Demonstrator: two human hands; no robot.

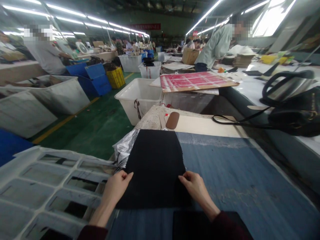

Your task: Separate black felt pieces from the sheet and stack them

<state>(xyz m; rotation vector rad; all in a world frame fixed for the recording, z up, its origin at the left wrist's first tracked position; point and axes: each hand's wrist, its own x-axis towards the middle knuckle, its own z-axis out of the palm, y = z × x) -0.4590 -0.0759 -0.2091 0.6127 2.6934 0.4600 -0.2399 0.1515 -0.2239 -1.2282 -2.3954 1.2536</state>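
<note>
A black sheet of fabric (155, 163) lies flat on a blue work mat (232, 173). My left hand (115, 187) rests on the sheet's left edge, its fingers pinched on the material. My right hand (194, 186) pinches the sheet's right edge in the same way. Both hands sit near the sheet's near corners. A second dark piece (192, 225) lies on the mat just below my right wrist.
A white plastic lattice crate (37, 186) stands at my left. Crumpled silver film (126, 148) lies beside the sheet. A brown oval piece (172, 120) sits on a pale board beyond. A black handbag (295, 110) is at the right. White bins and other workers fill the hall.
</note>
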